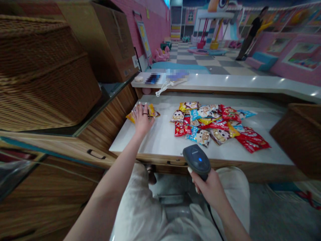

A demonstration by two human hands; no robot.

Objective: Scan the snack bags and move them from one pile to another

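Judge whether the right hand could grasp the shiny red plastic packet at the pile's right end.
Probably not as it stands: the right hand grips a dark grey plastic handheld scanner, though the red packet looks largely uncovered.

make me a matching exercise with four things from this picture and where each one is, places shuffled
Things
1. scanner
2. left hand
3. white cable
4. cardboard box

Places
A. hanging over the edge of the white ledge
B. held in the right hand
C. beside the large wicker basket
D. spread over yellow snack packaging

Pairs: 1-B, 2-D, 3-A, 4-C
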